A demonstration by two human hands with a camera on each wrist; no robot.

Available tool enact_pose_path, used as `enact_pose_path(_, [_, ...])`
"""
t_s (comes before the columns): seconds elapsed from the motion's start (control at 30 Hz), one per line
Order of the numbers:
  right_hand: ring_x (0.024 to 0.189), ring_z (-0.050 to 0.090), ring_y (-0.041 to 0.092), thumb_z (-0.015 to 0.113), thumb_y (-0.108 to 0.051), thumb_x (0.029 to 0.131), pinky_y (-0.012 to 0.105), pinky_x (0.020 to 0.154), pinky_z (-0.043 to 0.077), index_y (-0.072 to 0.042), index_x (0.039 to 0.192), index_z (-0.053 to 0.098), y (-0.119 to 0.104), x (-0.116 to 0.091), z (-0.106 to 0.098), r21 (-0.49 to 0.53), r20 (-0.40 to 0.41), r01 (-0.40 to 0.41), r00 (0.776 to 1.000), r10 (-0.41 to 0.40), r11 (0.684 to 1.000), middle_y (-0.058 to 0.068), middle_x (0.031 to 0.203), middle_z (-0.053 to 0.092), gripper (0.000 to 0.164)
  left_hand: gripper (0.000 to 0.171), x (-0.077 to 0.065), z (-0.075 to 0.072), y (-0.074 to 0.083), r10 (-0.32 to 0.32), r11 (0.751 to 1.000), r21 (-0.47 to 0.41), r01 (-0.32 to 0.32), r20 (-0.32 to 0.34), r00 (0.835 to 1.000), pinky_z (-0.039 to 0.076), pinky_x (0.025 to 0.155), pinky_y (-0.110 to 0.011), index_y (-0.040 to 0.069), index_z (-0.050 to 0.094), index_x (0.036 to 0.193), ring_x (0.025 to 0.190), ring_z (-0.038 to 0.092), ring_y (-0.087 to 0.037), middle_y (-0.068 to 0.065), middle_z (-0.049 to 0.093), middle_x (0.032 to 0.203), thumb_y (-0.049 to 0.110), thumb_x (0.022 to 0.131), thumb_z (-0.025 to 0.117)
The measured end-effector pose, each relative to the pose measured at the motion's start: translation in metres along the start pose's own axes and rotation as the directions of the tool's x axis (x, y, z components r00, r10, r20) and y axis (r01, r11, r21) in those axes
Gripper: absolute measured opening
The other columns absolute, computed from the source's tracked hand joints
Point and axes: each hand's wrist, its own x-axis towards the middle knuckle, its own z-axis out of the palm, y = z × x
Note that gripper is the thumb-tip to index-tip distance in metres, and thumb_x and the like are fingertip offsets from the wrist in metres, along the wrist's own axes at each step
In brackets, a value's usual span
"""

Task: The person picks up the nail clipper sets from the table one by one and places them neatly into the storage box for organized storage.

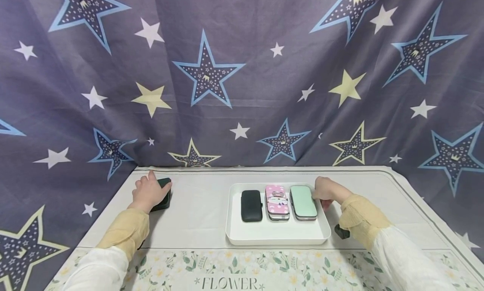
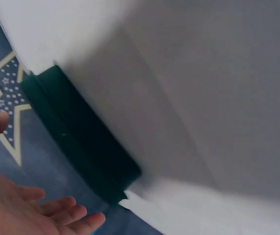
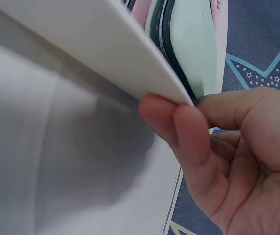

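Note:
My left hand (image 1: 146, 192) is over a dark green box-like case (image 1: 164, 203) at the left of the table. In the left wrist view its fingers (image 2: 71, 214) are spread and relaxed beside the case (image 2: 83, 132). With thumb and fingers my right hand (image 1: 328, 191) pinches the right rim of a white tray (image 1: 277, 242); the right wrist view shows the tray wall (image 3: 110, 54) between them. Lying side by side in the tray are a black case (image 1: 251, 205), a pink patterned case (image 1: 277, 200) and a mint green case (image 1: 304, 202), the last nearest my right hand.
A pale cloth (image 1: 196, 215) covers the table, with a flowered band (image 1: 181, 261) along the front. Behind and at the sides hangs a dark curtain (image 1: 227, 119) with stars. A small black object (image 1: 342, 231) is below my right wrist.

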Motion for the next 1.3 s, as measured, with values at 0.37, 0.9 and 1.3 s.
enact_pose_path(0.37, [0.036, 0.055, 0.011, 0.052, -0.001, 0.08, 0.027, 0.044, 0.053, 0.0, 0.072, 0.054, -0.001, 0.0, 0.001, -0.005, 0.001, 0.001, 1.0, -0.001, 1.0, 0.006, 0.048, 0.055, 0.008, 0.093, 0.007, 0.003, -0.013, -0.18, 0.983, 0.003, 0.184, 0.212, 0.961, 0.034, 0.093, -0.066, -0.025, 0.016, 0.134, 0.119, 0.026, -0.062, -0.051, 0.024, 0.127, 0.056, 0.093, 0.038])
enact_pose_path(0.9, [0.036, 0.055, 0.011, 0.052, -0.001, 0.08, 0.025, 0.042, 0.052, 0.001, 0.071, 0.055, 0.0, 0.0, 0.001, -0.007, -0.003, -0.002, 1.0, 0.002, 1.0, 0.006, 0.047, 0.055, 0.009, 0.089, 0.001, -0.013, -0.012, -0.228, 0.973, 0.014, 0.231, 0.221, 0.948, 0.042, 0.094, -0.056, -0.022, 0.041, 0.127, 0.113, 0.045, -0.054, -0.043, 0.041, 0.126, 0.059, 0.089, 0.044])
enact_pose_path(1.3, [0.036, 0.055, 0.011, 0.052, -0.001, 0.079, 0.027, 0.043, 0.053, 0.001, 0.071, 0.055, 0.0, 0.001, 0.001, -0.004, -0.002, 0.001, 1.0, -0.001, 1.0, 0.007, 0.048, 0.056, 0.009, 0.091, 0.003, -0.015, -0.017, -0.211, 0.977, 0.01, 0.213, 0.211, 0.955, 0.048, 0.088, -0.051, -0.022, 0.043, 0.124, 0.107, 0.053, -0.048, -0.038, 0.048, 0.121, 0.06, 0.086, 0.049])
